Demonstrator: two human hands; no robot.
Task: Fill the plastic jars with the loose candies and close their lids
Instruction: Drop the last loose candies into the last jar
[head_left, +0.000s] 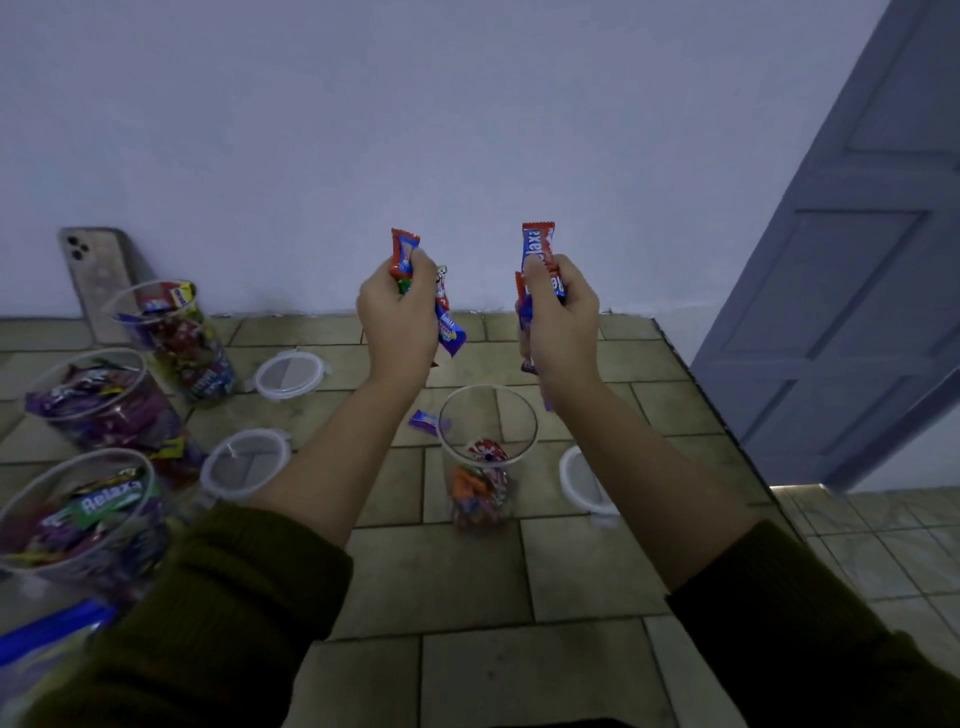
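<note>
A clear plastic jar (487, 452) stands open on the tiled counter, with wrapped candies filling its lower part. My left hand (397, 317) is raised above and behind it and grips a bunch of wrapped candies (405, 254). My right hand (558, 317) is also raised and grips several red and blue candies (537, 247). One purple candy (423, 420) lies on the counter just left of the jar's rim. Three fuller open jars stand at the left: a far jar (176, 338), a middle jar (104, 400) and a near jar (78, 514).
Round clear lids lie on the counter: a far lid (288, 374), a middle lid (247, 462), and one at the right (582, 483). A phone (98, 275) leans on the wall. The counter edge (727, 415) drops off beside a grey door (852, 270). A blue strip (47, 634) lies near left.
</note>
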